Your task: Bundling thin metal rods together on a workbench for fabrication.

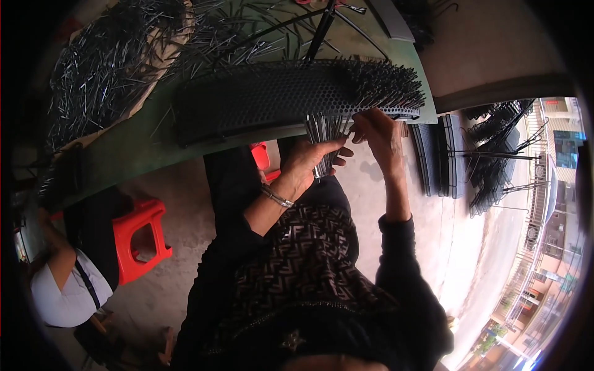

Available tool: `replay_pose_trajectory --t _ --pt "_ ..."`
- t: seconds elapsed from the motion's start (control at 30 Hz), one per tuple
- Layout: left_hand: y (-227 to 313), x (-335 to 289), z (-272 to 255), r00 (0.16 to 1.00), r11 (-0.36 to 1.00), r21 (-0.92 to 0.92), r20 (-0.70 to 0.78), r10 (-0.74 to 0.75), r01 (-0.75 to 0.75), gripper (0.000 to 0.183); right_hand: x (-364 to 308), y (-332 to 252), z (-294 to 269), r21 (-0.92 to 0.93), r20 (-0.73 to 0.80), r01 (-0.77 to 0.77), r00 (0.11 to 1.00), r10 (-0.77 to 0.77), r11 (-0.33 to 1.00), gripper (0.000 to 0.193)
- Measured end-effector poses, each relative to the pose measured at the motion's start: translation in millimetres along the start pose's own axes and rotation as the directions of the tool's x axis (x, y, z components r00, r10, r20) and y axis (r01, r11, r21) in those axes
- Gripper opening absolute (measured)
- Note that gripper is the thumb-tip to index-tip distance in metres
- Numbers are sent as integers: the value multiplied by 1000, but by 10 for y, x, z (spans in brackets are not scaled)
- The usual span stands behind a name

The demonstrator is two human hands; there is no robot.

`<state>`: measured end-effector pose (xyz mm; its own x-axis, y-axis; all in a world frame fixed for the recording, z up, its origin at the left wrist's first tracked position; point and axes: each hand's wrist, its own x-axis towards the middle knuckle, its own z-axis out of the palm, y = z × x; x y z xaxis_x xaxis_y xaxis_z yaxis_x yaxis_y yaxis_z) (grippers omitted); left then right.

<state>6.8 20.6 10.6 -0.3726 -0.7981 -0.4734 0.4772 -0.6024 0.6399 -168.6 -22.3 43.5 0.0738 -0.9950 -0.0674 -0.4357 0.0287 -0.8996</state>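
My left hand (301, 164) is wrapped around a bundle of thin dark rods (323, 131), which stands roughly upright in front of the table edge. A long black board full of small holes (260, 96) lies along that edge. At its right end many short dark rods (390, 83) stick up from the holes. My right hand (380, 135) is just right of the bundle, by the board's near edge below the standing rods. Its fingers are pinched together; what they hold, if anything, is too small to make out.
Loose dark rods are heaped on a brown sheet (166, 77) at the left of the green table (117, 173). A black stand (320, 34) rises behind the board. A red stool (139, 241) and another person (71, 287) are at left. More perforated boards (450, 154) lean at right.
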Motion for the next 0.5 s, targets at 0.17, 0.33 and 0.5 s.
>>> replay_pose_trajectory --t 0.17,0.33,0.5 --pt "-69 98 -89 996 993 -104 -66 -65 58 27 18 -121 -66 -152 -457 96 875 -156 984 13" --pt "-183 209 -121 997 974 -224 -68 -31 15 23 167 59 -115 -311 -500 253 776 -384 916 9" --pt "-186 214 -144 998 977 -215 -65 -19 5 24 224 78 -74 -298 -473 247 800 -368 922 8"
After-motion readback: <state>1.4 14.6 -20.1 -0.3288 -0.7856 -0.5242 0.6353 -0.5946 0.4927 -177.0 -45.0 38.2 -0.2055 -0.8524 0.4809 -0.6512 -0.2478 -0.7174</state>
